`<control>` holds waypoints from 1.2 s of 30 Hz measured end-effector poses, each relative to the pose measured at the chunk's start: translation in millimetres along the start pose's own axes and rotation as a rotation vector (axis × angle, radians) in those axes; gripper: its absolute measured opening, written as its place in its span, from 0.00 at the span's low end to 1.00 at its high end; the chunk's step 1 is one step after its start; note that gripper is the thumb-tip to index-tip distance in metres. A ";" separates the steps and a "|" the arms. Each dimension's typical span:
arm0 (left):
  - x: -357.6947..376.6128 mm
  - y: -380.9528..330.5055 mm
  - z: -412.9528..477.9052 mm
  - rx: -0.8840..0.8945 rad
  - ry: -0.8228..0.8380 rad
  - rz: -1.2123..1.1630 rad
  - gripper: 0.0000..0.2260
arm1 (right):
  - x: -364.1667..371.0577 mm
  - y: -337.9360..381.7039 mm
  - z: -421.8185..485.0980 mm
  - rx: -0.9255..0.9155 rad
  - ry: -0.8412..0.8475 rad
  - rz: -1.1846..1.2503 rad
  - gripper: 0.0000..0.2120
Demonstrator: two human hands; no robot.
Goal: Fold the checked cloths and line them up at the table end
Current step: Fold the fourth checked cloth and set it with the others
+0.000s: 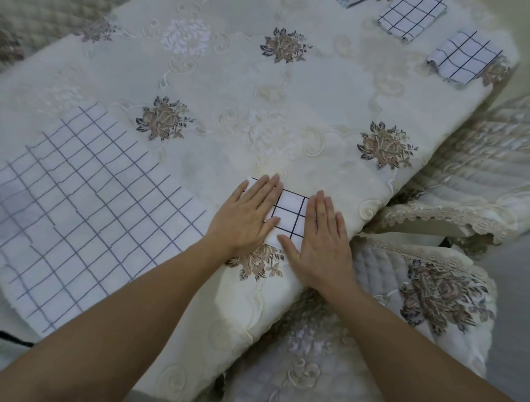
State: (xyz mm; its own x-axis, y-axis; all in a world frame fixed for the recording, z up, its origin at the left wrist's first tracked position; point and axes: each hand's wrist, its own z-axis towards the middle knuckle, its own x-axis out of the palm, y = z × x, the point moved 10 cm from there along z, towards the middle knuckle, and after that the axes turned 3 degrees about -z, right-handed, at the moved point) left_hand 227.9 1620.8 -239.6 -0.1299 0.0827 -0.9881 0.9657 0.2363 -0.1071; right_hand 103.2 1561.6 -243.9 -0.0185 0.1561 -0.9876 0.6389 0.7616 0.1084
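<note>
Nearest to me, my left forearm [129,315] and right forearm [378,330] reach up to one folded cloth [289,215], a small white square with dark check lines. It lies on the cream, flower-embroidered tabletop [329,94], close to the near right edge. My left grip [246,218] lies flat on its left part and my right grip [321,244] lies flat on its right part and lower corner. All the fingers are straight and spread; neither grip is closed round anything, both only press down.

To my left lies the flat pile of unfolded cloths [86,201], wide, with its check lines showing fainter. At the far end two folded cloths [413,18] [464,58] lie side by side but apart, and the corner of a third [348,2] is cut off by the top of the view.

I judge the cloth light, thin and limp. It will hold a pressed crease only loosely and can spring open or sag if I lift it by one corner. I would take it with thumbs under and fingers over two opposite folded edges, so that all the layers are pinched together. It should slide easily, and the edge is close, so I would lift it rather than push it.
</note>
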 end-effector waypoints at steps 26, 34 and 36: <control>-16.5 1.0 -7.7 -0.155 -0.063 -0.040 0.29 | -11.4 28.0 23.0 -0.271 -0.020 -0.043 0.37; 10.4 4.0 -8.6 -0.131 0.078 -0.029 0.30 | 10.3 31.5 24.3 -0.310 0.048 -0.064 0.37; 10.0 4.3 -5.5 -0.135 0.148 0.006 0.30 | 14.0 30.5 24.7 -0.298 0.131 -0.072 0.38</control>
State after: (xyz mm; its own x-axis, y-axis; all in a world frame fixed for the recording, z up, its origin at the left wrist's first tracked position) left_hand 229.5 1628.0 -249.2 -0.1658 0.2233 -0.9605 0.9288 0.3626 -0.0760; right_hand 141.5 1571.5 -257.3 -0.1666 0.1602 -0.9729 0.3794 0.9212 0.0867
